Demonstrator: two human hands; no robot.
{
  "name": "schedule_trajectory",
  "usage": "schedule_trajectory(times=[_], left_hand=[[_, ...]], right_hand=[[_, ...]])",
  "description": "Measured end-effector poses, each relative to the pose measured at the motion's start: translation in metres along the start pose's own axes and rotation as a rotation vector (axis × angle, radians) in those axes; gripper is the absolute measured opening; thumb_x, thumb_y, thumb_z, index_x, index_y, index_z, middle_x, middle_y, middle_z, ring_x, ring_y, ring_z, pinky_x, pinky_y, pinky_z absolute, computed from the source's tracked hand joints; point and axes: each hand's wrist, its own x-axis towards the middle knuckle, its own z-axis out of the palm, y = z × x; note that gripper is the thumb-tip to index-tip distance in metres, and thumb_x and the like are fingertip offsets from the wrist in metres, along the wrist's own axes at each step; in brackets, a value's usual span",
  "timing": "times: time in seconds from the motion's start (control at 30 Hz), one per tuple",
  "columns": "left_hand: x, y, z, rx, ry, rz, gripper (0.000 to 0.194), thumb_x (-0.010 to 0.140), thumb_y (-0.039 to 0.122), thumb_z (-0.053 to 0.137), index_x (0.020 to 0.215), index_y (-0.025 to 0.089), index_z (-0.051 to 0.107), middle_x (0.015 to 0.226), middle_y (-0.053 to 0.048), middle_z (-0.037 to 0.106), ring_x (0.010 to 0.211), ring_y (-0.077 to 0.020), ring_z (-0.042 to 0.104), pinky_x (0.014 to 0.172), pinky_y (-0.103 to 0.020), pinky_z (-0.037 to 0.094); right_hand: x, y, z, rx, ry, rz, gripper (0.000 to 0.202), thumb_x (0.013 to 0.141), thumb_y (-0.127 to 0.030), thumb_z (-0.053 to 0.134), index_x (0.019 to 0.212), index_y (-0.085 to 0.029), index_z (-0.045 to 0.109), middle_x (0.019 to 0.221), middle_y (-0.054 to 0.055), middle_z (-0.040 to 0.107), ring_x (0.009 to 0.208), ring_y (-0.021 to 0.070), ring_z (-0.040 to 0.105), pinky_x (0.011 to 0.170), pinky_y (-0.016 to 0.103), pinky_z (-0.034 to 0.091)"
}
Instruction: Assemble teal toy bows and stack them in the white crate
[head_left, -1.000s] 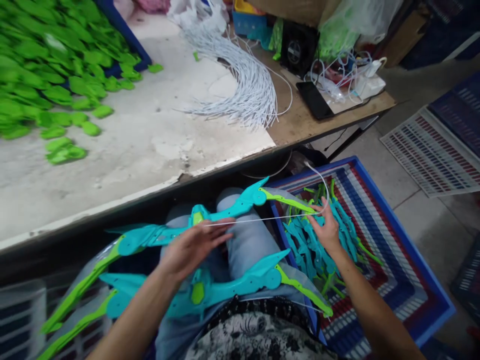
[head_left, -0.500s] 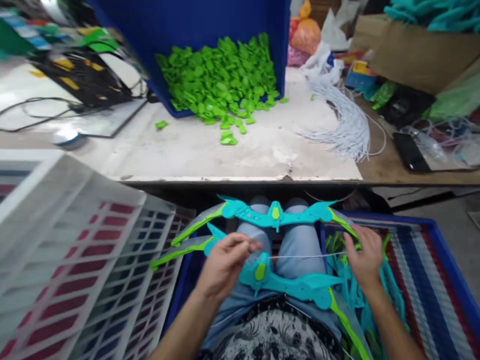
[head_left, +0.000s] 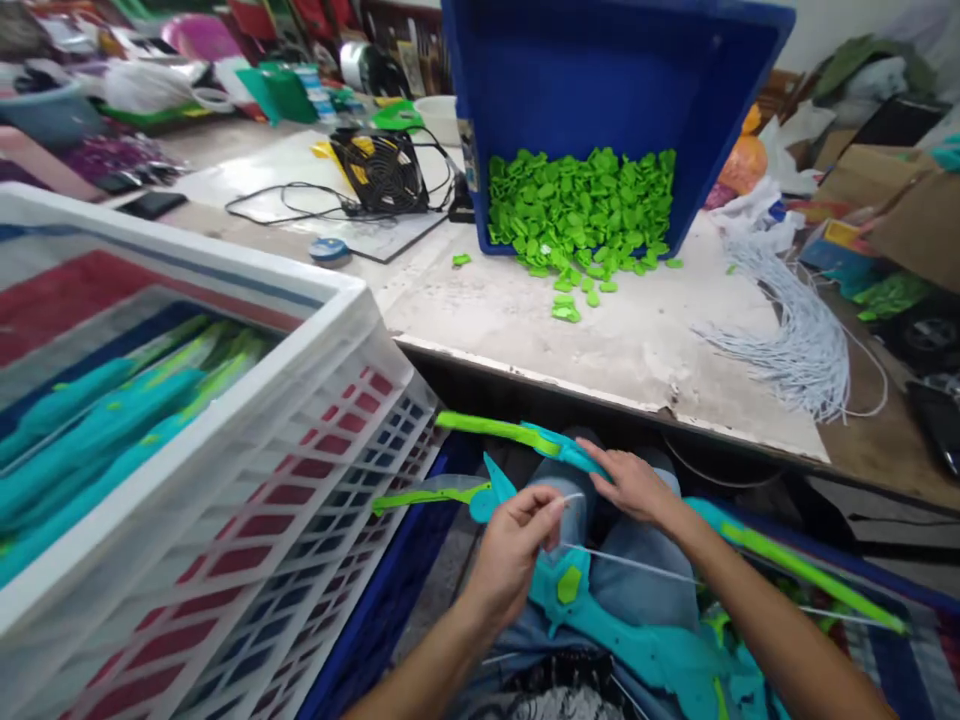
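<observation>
A turquoise toy bow [head_left: 622,630] with lime-green limbs lies across my lap, a thin white string [head_left: 645,566] stretched above it. My left hand [head_left: 517,545] is closed in a pinch over this bow, with a white string end poking out at the fingertips. Farther out, my right hand [head_left: 637,485] grips a second toy bow [head_left: 566,450] around its middle, fingers above and thumb below. That bow is turned on edge over my knees, and my right hand and forearm hide part of it.
On the left stands a white slatted crate [head_left: 352,320] holding several finished-looking bows [head_left: 112,420]. Ahead, a tipped blue bin [head_left: 600,90] spills green pieces [head_left: 585,205] onto the worktable [head_left: 480,320]. A bundle of white strings [head_left: 806,330] lies right, a fan [head_left: 382,170] behind.
The view has swung left, bringing the crate's contents in. My right hand has moved from the bows' right side onto the far bow's middle and tilted it. My left hand still pinches.
</observation>
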Motion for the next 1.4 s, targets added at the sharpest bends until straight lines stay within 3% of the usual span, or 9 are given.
schedule_trajectory(times=[0.07,0.17,0.27,0.4,0.6,0.8,1.2,1.4], left_hand=[[0.007,0.011,-0.012,-0.006,0.117,0.091,0.039,0.06,0.046,0.081,0.07,0.014,0.063,0.048,0.007,0.042,0.046,-0.0048,0.035,0.046,-0.018,0.027],[0.026,0.029,-0.028,0.041,0.309,0.252,0.038,0.06,0.047,0.079,0.074,0.014,0.066,0.048,0.008,0.041,0.045,-0.0051,0.031,0.043,-0.019,0.022],[0.051,0.045,-0.037,0.206,0.388,0.397,0.032,0.062,0.042,0.075,0.075,0.014,0.069,0.05,0.006,0.048,0.047,-0.0069,0.036,0.045,-0.02,0.027],[0.08,0.061,-0.035,0.419,0.405,0.575,0.023,0.069,0.037,0.068,0.072,0.015,0.07,0.061,0.0,0.062,0.059,-0.0116,0.051,0.055,-0.022,0.039],[0.1,0.066,-0.024,0.509,0.405,0.714,0.021,0.076,0.034,0.061,0.074,0.015,0.069,0.064,0.0,0.067,0.059,-0.013,0.057,0.055,-0.022,0.043],[0.109,0.061,-0.022,0.555,0.423,0.763,0.017,0.079,0.03,0.06,0.076,0.015,0.069,0.068,-0.001,0.069,0.063,-0.014,0.062,0.06,-0.023,0.047],[0.11,0.054,-0.023,0.744,0.492,0.868,0.016,0.083,0.027,0.057,0.081,0.016,0.068,0.075,-0.004,0.07,0.068,-0.016,0.063,0.066,-0.026,0.047],[0.11,0.054,-0.023,0.791,0.431,0.869,0.017,0.086,0.027,0.054,0.081,0.017,0.066,0.072,-0.002,0.067,0.064,-0.0137,0.059,0.061,-0.023,0.043]], right_hand=[[-0.01,0.014,-0.011,0.171,-0.091,-0.005,0.052,0.09,-0.033,0.048,0.142,-0.03,0.042,0.081,0.0,0.069,0.067,0.0165,0.061,0.064,0.025,0.045],[-0.019,0.025,-0.018,0.332,-0.198,0.103,0.053,0.088,-0.042,0.05,0.138,-0.026,0.049,0.066,-0.004,0.063,0.05,0.0112,0.046,0.053,0.021,0.037],[-0.022,0.025,-0.018,0.371,-0.232,0.164,0.057,0.085,-0.046,0.052,0.136,-0.022,0.052,0.062,-0.004,0.058,0.047,0.0093,0.035,0.05,0.022,0.033],[-0.022,0.018,-0.019,0.35,-0.231,0.177,0.057,0.083,-0.047,0.052,0.134,-0.022,0.055,0.063,-0.002,0.058,0.048,0.0098,0.035,0.052,0.022,0.034],[-0.023,0.017,-0.02,0.355,-0.223,0.163,0.058,0.085,-0.049,0.048,0.134,-0.02,0.054,0.057,-0.003,0.051,0.048,0.0095,0.032,0.052,0.022,0.034],[-0.023,0.019,-0.018,0.348,-0.197,0.132,0.056,0.085,-0.048,0.049,0.133,-0.02,0.055,0.055,-0.004,0.048,0.048,0.0092,0.031,0.051,0.02,0.034],[-0.027,0.024,-0.01,0.328,-0.148,0.08,0.05,0.086,-0.041,0.052,0.133,-0.024,0.055,0.061,-0.004,0.06,0.05,0.0099,0.046,0.053,0.019,0.04],[-0.029,0.02,-0.012,0.309,-0.141,0.089,0.05,0.087,-0.04,0.052,0.134,-0.025,0.054,0.072,-0.001,0.069,0.054,0.0127,0.056,0.057,0.022,0.045]])
